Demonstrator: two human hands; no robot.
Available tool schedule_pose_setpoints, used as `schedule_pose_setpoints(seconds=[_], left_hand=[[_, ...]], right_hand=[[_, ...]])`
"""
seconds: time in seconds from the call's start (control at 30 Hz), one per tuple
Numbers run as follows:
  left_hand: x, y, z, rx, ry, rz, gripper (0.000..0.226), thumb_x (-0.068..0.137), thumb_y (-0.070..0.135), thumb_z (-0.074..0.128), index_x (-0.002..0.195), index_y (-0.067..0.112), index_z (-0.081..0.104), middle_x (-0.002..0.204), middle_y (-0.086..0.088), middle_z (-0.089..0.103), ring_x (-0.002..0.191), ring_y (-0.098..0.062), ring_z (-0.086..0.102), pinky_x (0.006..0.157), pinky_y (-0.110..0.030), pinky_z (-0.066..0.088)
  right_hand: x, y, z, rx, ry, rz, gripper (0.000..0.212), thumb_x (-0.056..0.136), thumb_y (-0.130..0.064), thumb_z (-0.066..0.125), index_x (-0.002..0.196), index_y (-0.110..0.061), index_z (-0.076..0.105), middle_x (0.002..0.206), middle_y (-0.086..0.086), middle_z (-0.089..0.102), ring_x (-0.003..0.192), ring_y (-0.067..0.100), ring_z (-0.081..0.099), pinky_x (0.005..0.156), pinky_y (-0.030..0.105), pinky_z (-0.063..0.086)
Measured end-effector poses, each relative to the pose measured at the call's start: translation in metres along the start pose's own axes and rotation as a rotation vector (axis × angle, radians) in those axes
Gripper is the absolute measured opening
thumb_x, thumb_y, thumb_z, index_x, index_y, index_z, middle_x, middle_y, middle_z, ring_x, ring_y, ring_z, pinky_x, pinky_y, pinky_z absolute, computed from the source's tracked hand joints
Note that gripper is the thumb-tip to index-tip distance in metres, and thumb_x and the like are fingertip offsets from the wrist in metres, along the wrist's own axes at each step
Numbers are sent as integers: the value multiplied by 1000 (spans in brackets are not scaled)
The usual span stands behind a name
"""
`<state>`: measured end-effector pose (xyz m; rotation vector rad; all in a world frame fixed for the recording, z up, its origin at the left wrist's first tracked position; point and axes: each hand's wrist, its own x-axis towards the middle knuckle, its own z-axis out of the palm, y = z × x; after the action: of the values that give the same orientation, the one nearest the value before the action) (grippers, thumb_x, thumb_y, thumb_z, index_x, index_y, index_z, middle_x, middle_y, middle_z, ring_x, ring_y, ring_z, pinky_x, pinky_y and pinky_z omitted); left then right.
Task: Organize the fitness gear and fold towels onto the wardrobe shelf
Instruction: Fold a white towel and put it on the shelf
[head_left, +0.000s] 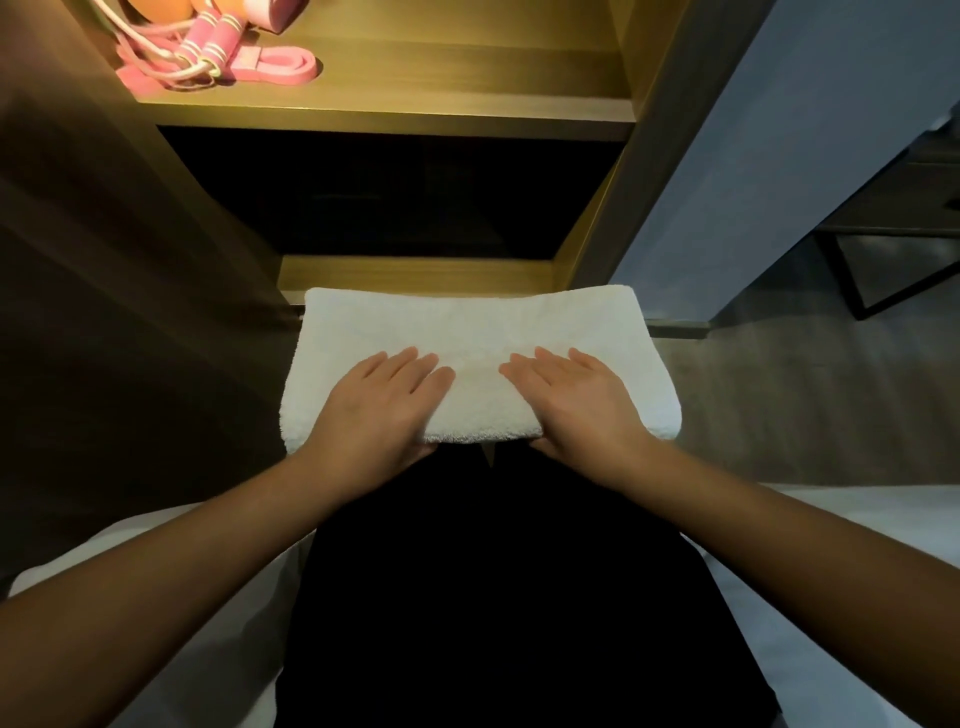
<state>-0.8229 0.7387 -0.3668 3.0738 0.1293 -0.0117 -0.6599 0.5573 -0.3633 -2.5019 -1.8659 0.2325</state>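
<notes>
White towel held by left hand, right hand — fingers flat on top, thumbs beneath

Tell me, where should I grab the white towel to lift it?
Grip the white towel along its near edge, from the person's side, hands apart: fingers on top, thumbs underneath, like the left hand and right hand. It is wide and folded, so one grip would likely let it sag.

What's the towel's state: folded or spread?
Folded: the towel is a thick compact rectangle with layered near edge, held by the left hand and right hand.
</notes>
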Motion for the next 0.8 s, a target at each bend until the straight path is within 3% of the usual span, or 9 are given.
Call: schedule_pose_setpoints(seconds=[0.07, 0.1, 0.2, 0.37, 0.47, 0.53, 0.63, 0.73, 0.8], left_hand=[[-5, -7, 5, 16, 27, 24, 79, 69, 52, 78, 130, 6, 57, 133, -18, 58, 122, -38, 56, 100, -52, 45], [-7, -11, 5, 3, 71, 37, 75, 74, 53, 74, 130, 5, 57, 133, -18, 58, 123, -38, 56, 101, -52, 43], [-7, -15, 3, -47, 209, 33, 67, 89, 58, 50, 126, 3, 62, 129, -16, 62, 120, -33, 59, 101, -44, 42], [-24, -22, 10, -53, 177, 17, 66, 100, 55, 30, 132, 4, 58, 136, -17, 56, 126, -36, 53, 104, -45, 41], [-26, -29, 0, -29, 261, 18, 70, 100, 56, 27, 126, 1, 62, 128, -17, 62, 118, -34, 60, 95, -40, 46], [-23, -35, -4, -19, 257, 12, 69, 98, 58, 30, 127, 3, 60, 129, -15, 62, 119, -32, 59, 96, -39, 44], [-22, -44, -1, 20, 141, -13, 71, 96, 62, 31, 134, 7, 53, 132, -16, 58, 122, -35, 55, 103, -45, 40], [-27, -44, 1, 8, 121, -85, 73, 98, 63, 25, 126, 5, 58, 120, -16, 62, 109, -34, 60, 96, -45, 45], [-23, -43, -4, 4, 221, -93, 58, 100, 52, 35, 119, 4, 61, 112, -15, 66, 100, -32, 64, 87, -41, 50]], right_hand=[[-2, -2, 0, 46, 38, -12, 89, 54, -32, 92, 132, -9, 55, 133, 14, 59, 122, 37, 57, 98, 54, 44], [-3, -1, -1, 53, 82, -14, 88, 55, -32, 92, 131, -9, 55, 132, 14, 60, 120, 36, 58, 97, 52, 46], [-2, 1, -2, 28, 202, 33, 85, 42, -23, 95, 120, -8, 63, 113, 11, 69, 98, 31, 68, 77, 40, 56], [-12, 3, 11, 37, 134, 32, 89, 63, -24, 88, 141, -12, 46, 142, 15, 51, 128, 40, 50, 102, 58, 38], [-13, 9, 1, 54, 243, 46, 75, 58, -17, 89, 126, -7, 59, 122, 15, 66, 104, 37, 66, 80, 46, 56], [-10, 14, -9, 90, 329, 39, 67, 59, -17, 87, 121, -8, 62, 114, 11, 69, 93, 33, 68, 68, 39, 58], [-6, 19, -7, 29, 229, 68, 74, 60, -22, 88, 127, -12, 59, 124, 10, 65, 106, 33, 65, 83, 42, 54], [-16, 29, 3, -20, 44, 124, 89, 67, -30, 86, 144, -17, 42, 144, 14, 49, 129, 40, 49, 102, 56, 40], [-21, 37, 1, 9, 153, 123, 67, 75, -28, 79, 135, -14, 50, 132, 16, 59, 115, 41, 59, 92, 52, 49]])
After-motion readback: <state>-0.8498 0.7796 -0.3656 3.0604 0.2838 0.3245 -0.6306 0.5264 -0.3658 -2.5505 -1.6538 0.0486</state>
